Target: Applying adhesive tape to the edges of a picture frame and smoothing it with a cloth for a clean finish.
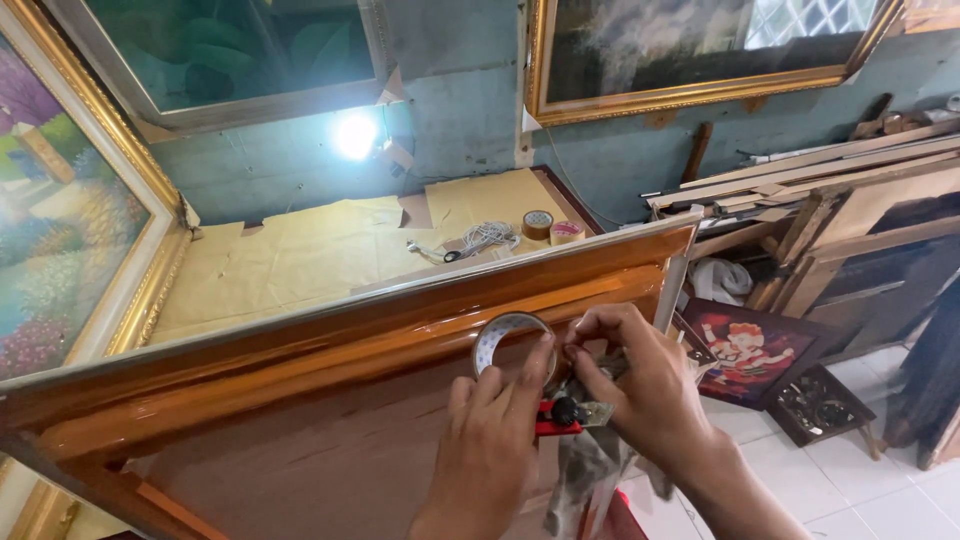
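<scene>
I see my left hand (490, 440) curled around a clear tape roll (512, 345), fingers closed on its ring, pressed against the glossy orange-brown frame (330, 340). My right hand (640, 385) pinches the tape's loose end just beside the roll. A red cutter (556, 417) sits between both hands. Two more tape rolls (550, 227) rest near the desk's (300, 260) far edge.

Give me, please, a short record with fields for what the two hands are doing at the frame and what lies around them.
left hand: holds tape roll against the frame
right hand: fingertips pinch at the roll's edge
cutter: red and black, between the hands
frame: glossy orange-brown, tilted across the view
table: covered in yellow paper; two more rolls and a cord on it
walls: gold-framed paintings
floor: white tiles, small pictures
</scene>
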